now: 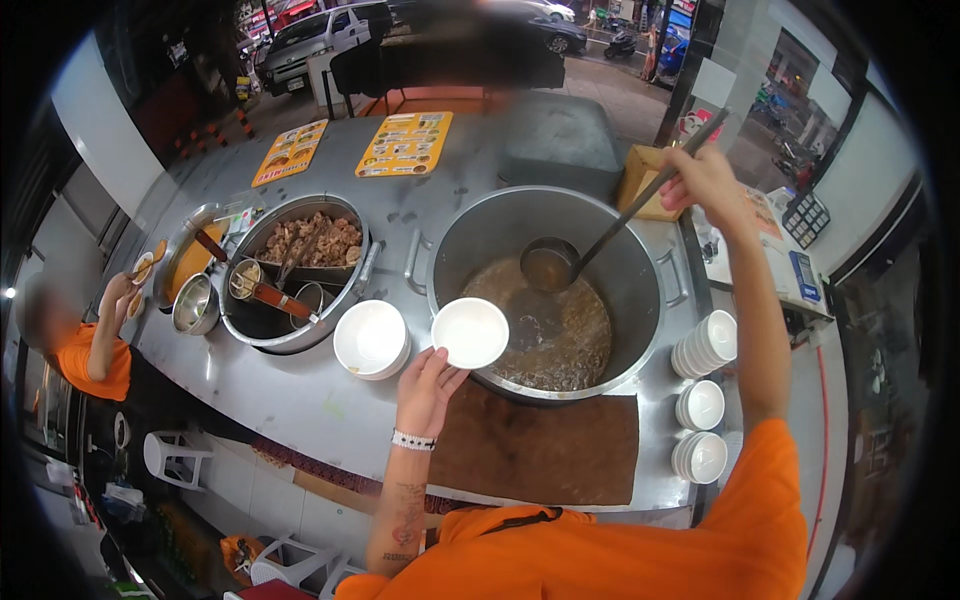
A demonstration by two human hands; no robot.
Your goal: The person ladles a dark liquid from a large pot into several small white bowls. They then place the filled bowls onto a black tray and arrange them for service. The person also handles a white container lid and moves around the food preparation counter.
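Note:
My left hand [430,385] grips an empty white bowl [470,333] by its near edge, tilted over the front rim of a big metal pot [460,225]. Brown broth [590,340] with bits floating in it lies low in that pot. Raised above the pot's right side, my right hand [702,185] is closed round the long handle of a ladle [610,236]. The ladle's round cup hangs inside the pot just over the broth and has some brown liquid in it. A stack of white bowls [370,340] stands left of my left hand.
Several stacks of small white bowls [700,405] line the right edge of the metal counter [290,385]. A brown mat [540,450] lies before the pot. Left stand a divided pot of meat [305,240] and a steel bowl [195,303]. At far left, a co-worker [90,350] in orange holds a bowl.

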